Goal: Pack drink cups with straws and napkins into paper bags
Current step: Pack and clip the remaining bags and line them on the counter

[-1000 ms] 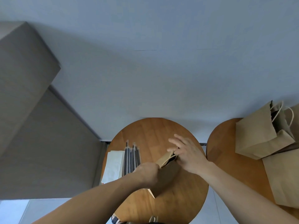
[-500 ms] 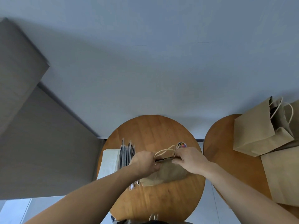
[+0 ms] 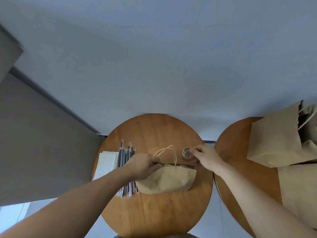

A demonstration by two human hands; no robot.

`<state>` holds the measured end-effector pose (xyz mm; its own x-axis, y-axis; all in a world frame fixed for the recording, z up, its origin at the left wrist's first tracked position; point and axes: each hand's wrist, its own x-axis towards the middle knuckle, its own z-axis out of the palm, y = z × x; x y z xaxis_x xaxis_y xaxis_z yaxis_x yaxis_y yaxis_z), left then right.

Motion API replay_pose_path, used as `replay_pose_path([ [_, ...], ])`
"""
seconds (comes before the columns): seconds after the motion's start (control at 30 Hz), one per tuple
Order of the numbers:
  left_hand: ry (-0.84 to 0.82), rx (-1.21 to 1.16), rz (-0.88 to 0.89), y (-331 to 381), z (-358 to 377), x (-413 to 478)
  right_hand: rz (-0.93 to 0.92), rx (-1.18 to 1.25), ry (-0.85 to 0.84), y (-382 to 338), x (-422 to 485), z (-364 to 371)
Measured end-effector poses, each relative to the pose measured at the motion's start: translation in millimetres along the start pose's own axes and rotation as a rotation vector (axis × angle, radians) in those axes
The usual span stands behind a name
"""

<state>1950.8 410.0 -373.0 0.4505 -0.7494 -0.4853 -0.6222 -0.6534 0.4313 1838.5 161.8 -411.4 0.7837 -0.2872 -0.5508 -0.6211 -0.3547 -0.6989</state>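
White napkins lie at the round bench's left rim, with wrapped straws just beside them. The left hand grips the left end of the paper bag's mouth. The bag lies mid-bench, with bare wood beyond it and nearer the person. The right hand curls at a small round disc by the bag's right corner; I cannot tell whether it pinches the disc. More bags crowd the second bench.

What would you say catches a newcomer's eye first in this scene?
The brown paper bag lies on the middle table, its mouth gripped by the left hand. Beyond it, the right hand touches a small colourful disc. More bags crowd the right table.
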Motion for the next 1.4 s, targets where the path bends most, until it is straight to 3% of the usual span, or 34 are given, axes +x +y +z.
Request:
replay_pose_path([
  [0.1,-0.025,-0.079,-0.008,-3,-1,6,0.109,-0.268,0.071,25,36,5],
  [0.23,-0.064,-0.113,-0.023,-7,1,13,0.128,-0.433,0.060,47,67,21],
  [0.73,-0.038,-0.118,-0.168,-13,14,14,0.202,-0.626,0.139,88,112,54],
  [0.83,-0.057,-0.089,-0.153,-9,14,11,0.197,-0.529,0.192,86,107,54],
  [1.03,-0.083,-0.055,-0.175,-1,10,4,0.096,0.111,0.371,51,75,38],
  [1.13,-0.073,-0.087,-0.215,2,11,-3,-0.004,0.291,0.407,17,43,30],
  [1.4,-0.009,-0.080,-0.247,11,7,-14,-0.307,0.534,0.153,-61,-60,20],
])
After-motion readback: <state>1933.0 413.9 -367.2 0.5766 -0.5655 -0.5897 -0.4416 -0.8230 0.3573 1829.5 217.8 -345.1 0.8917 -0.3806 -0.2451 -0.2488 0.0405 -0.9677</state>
